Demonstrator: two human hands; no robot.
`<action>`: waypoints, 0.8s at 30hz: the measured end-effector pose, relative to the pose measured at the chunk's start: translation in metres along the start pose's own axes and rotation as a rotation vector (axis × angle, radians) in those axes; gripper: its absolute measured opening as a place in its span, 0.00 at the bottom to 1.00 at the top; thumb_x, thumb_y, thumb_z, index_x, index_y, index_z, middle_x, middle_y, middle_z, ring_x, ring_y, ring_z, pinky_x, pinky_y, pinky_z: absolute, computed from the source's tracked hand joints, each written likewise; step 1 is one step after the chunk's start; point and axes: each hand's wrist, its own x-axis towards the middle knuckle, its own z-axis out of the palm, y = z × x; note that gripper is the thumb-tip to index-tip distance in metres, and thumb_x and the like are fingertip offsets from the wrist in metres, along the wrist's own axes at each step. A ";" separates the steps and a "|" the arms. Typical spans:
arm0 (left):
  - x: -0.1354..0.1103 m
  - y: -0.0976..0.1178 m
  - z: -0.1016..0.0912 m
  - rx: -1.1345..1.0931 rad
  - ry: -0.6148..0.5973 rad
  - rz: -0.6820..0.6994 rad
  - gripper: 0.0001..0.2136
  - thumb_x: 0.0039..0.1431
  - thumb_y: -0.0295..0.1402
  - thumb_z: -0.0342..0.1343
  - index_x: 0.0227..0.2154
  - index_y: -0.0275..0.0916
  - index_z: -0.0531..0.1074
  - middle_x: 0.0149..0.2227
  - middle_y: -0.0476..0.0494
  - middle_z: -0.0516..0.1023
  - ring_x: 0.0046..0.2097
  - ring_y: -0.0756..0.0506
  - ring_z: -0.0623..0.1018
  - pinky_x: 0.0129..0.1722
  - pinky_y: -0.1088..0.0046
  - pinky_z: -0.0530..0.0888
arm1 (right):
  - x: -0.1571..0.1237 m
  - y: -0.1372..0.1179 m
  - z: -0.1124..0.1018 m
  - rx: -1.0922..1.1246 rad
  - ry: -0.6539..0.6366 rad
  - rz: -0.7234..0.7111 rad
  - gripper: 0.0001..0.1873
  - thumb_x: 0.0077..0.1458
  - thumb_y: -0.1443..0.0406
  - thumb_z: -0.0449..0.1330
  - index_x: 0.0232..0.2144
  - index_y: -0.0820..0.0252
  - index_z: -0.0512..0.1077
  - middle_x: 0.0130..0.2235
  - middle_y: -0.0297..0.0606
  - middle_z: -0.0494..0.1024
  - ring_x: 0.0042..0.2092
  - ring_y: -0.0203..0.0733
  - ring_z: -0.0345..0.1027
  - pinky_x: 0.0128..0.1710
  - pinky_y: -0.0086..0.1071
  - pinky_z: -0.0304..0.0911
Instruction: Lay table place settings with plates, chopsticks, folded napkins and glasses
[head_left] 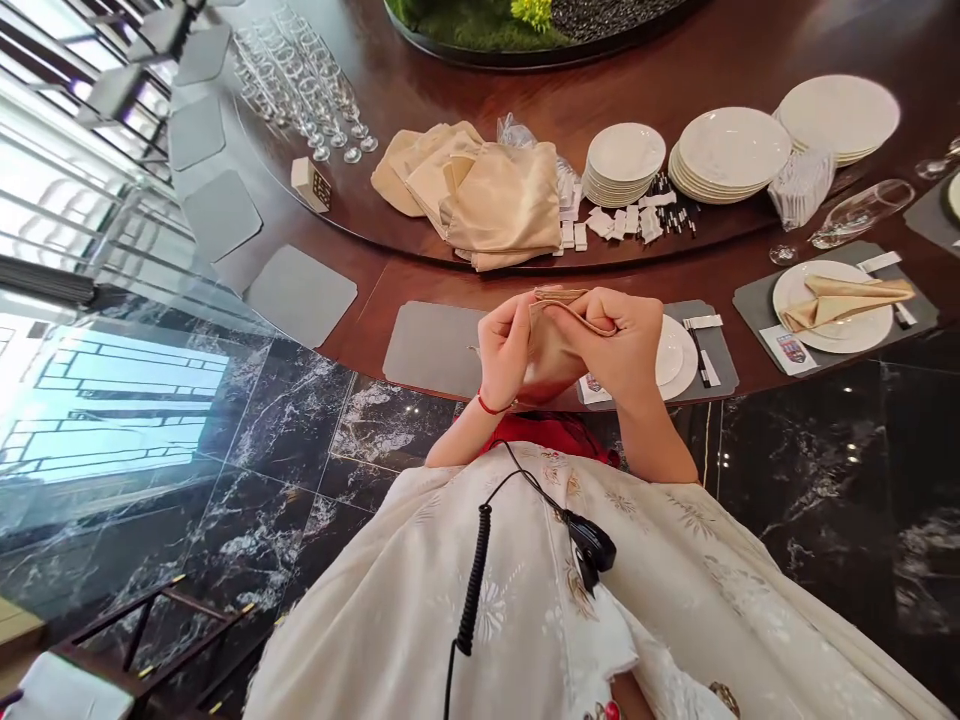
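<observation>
A tan cloth napkin (553, 355), gathered in folds along its top edge, is held up in front of my body near the table edge. My left hand (505, 345) pinches its left side, fingers closed. My right hand (619, 335) grips the right side, with the thumb pressed along the folded top. Behind my right hand, a white plate with a smaller one on it (679, 372) is partly hidden. To the right, a folded napkin (847, 300) lies on another plate (866, 338). A pile of tan napkins (502, 200) lies beyond my hands.
Stacks of white plates (626, 155) stand on the raised turntable beside chopstick rests and packets. Many stemmed glasses (300, 80) are at the far left. Grey placemats (431, 345) line the dark wooden table edge. A chair (90, 670) is at lower left.
</observation>
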 end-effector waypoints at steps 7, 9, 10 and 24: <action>-0.003 -0.006 -0.005 -0.065 -0.023 0.042 0.22 0.59 0.57 0.66 0.38 0.42 0.85 0.44 0.41 0.87 0.48 0.40 0.86 0.48 0.67 0.82 | -0.001 0.007 0.017 -0.015 0.097 0.030 0.33 0.64 0.46 0.64 0.21 0.54 0.52 0.21 0.27 0.54 0.25 0.33 0.57 0.26 0.30 0.62; -0.002 -0.008 -0.006 -0.076 -0.011 0.054 0.22 0.57 0.56 0.69 0.38 0.41 0.85 0.44 0.40 0.87 0.47 0.39 0.86 0.48 0.65 0.82 | 0.000 0.007 0.019 -0.013 0.085 0.029 0.33 0.64 0.45 0.64 0.21 0.54 0.51 0.20 0.27 0.55 0.25 0.33 0.56 0.27 0.30 0.63; 0.000 -0.009 -0.008 -0.068 0.002 0.053 0.21 0.57 0.55 0.69 0.36 0.41 0.84 0.42 0.40 0.87 0.46 0.39 0.87 0.47 0.64 0.83 | 0.001 0.008 0.019 -0.016 0.061 0.027 0.33 0.64 0.45 0.63 0.21 0.54 0.51 0.20 0.27 0.55 0.25 0.33 0.56 0.28 0.30 0.64; 0.041 -0.018 -0.142 0.409 0.194 0.101 0.08 0.50 0.32 0.71 0.23 0.38 0.78 0.25 0.48 0.80 0.30 0.48 0.82 0.32 0.75 0.78 | 0.013 0.086 -0.063 -0.143 -0.345 -0.078 0.23 0.54 0.47 0.73 0.23 0.52 0.70 0.28 0.32 0.73 0.38 0.44 0.72 0.64 0.53 0.64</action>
